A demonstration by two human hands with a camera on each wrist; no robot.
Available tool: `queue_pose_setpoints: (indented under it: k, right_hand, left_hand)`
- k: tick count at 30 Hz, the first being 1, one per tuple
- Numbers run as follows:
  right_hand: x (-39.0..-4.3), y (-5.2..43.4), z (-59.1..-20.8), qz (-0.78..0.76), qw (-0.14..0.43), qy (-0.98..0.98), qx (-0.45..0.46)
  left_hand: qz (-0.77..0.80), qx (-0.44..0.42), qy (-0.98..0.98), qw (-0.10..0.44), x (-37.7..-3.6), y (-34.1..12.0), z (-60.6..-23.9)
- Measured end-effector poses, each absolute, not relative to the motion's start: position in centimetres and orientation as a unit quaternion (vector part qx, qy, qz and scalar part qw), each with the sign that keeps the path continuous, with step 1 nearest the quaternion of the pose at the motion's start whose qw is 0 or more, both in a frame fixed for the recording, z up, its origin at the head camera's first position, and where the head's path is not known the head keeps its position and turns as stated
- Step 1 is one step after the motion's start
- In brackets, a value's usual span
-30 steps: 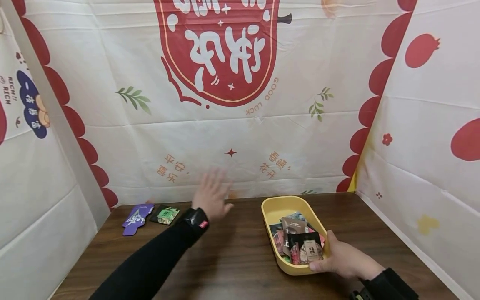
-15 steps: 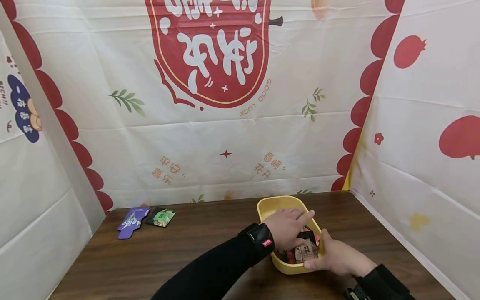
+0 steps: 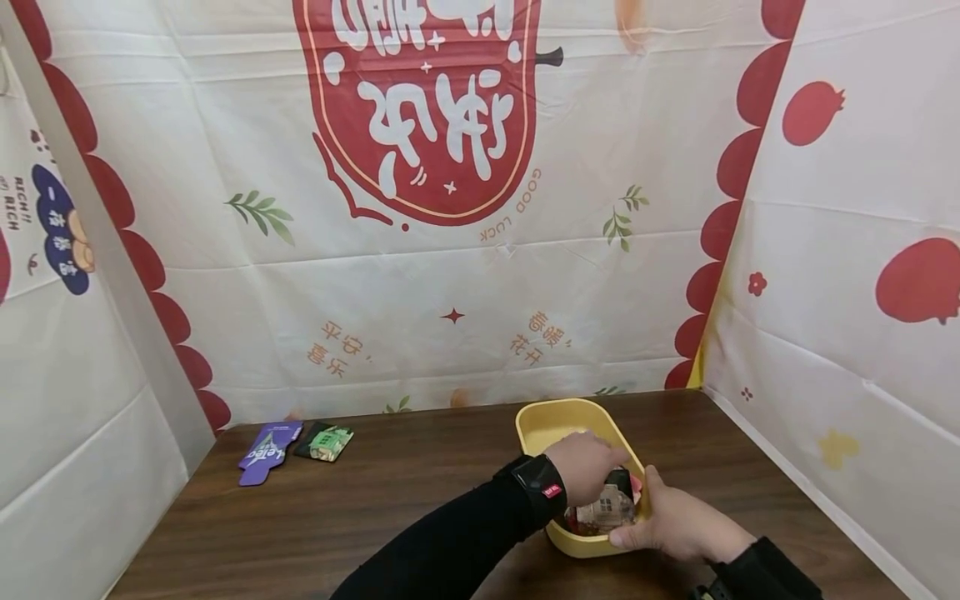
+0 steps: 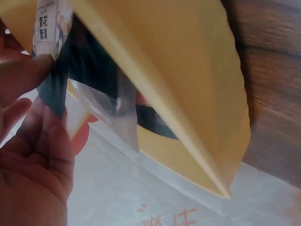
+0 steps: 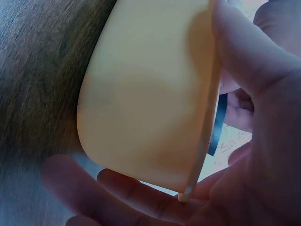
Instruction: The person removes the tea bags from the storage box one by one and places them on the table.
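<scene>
The tub point(image 3: 581, 547) is coloured yellow, the table point(image 3: 420, 492) wood-grained brown. The white backdrop point(image 3: 450, 275) is edged with red scallops point(image 3: 171, 318) (green sprigs point(image 3: 261, 217) are printed too). The flat package point(image 3: 270, 447) is purple, the packet beside it point(image 3: 328, 443) black-and-green.

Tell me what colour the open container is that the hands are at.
Yellow; the container shows best in the head view.

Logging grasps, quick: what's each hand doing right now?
Left hand: holding a dark packet, pinched.
Right hand: holding the yellow container at one end.
</scene>
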State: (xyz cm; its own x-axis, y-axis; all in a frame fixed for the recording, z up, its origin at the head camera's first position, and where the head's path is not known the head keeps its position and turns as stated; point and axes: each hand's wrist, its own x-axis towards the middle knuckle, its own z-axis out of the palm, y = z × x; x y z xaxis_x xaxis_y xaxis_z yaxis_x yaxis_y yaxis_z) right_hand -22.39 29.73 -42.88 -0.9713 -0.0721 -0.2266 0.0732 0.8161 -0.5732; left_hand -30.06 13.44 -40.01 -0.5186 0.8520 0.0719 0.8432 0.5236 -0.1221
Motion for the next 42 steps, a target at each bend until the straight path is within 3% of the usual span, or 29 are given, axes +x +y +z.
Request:
queue_pose_setpoints:
  k: [8, 16, 20, 27, 31, 36, 42]
  right_hand:
    - [-22.7, 29.6, -42.8, -0.296, 0.12, 0.948, -0.002]
    - [-22.7, 29.9, -42.9, -0.273, 0.123, 0.954, -0.002]
    - [-22.7, 29.9, -43.0, -0.278, 0.122, 0.953, -0.002]
    - [-22.9, 29.8, -43.0, -0.279, 0.13, 0.951, 0.005]
    - [-23.2, 29.6, -43.0, -0.269, 0.128, 0.955, 0.004]
    - [-23.3, 29.6, -43.4, -0.284, 0.142, 0.948, 0.01]
    - [-23.3, 29.7, -43.5, -0.28, 0.138, 0.95, 0.006]
  left_hand:
    - [-0.025, -0.516, -0.856, -0.011, -30.1, 12.3, -38.8]
    - [0.064, -0.55, -0.833, 0.019, -29.6, 10.8, -38.0]
    - [0.1, -0.584, -0.803, 0.062, -29.1, 9.4, -37.5]
    - [-0.034, -0.618, -0.779, 0.104, -29.9, 5.2, -35.3]
    - [-0.199, -0.548, -0.808, 0.08, -31.3, 1.7, -34.4]
    - [-0.405, -0.431, -0.806, 0.006, -32.4, -2.3, -34.6]
    - [-0.542, -0.355, -0.76, -0.052, -33.6, -5.5, -35.9]
